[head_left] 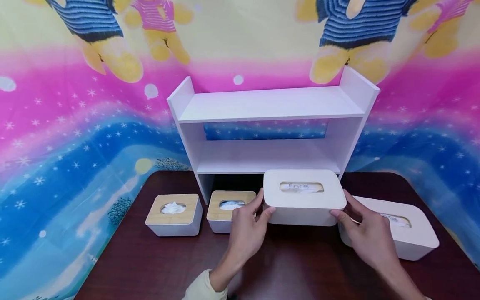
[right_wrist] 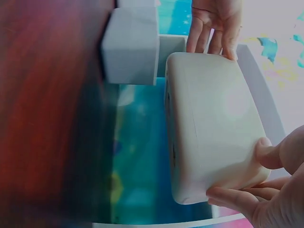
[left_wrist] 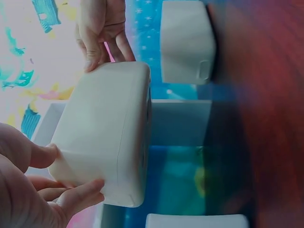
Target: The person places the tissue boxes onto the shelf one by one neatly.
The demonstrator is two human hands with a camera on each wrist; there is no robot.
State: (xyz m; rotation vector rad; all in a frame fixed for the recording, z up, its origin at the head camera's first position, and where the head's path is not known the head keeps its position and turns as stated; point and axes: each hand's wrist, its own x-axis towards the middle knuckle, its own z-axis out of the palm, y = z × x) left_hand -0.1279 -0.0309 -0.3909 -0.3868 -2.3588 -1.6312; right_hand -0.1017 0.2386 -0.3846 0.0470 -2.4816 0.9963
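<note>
Both hands hold a long white tissue box by its two ends, raised off the table in front of the shelf. My left hand pinches the left end with thumb and fingers; my right hand grips the right end. Through the box's oval slot shows a white sheet with handwriting. In the left wrist view the box hangs between the fingers of both hands, and the right wrist view shows the box held the same way. Behind my right hand stands a second long white tissue box, partly covered by it.
A white two-tier shelf stands at the back of the dark wood table. Two smaller tissue boxes with bamboo lids, one at far left and one partly behind my left hand, stand on the table. A patterned cloth hangs behind.
</note>
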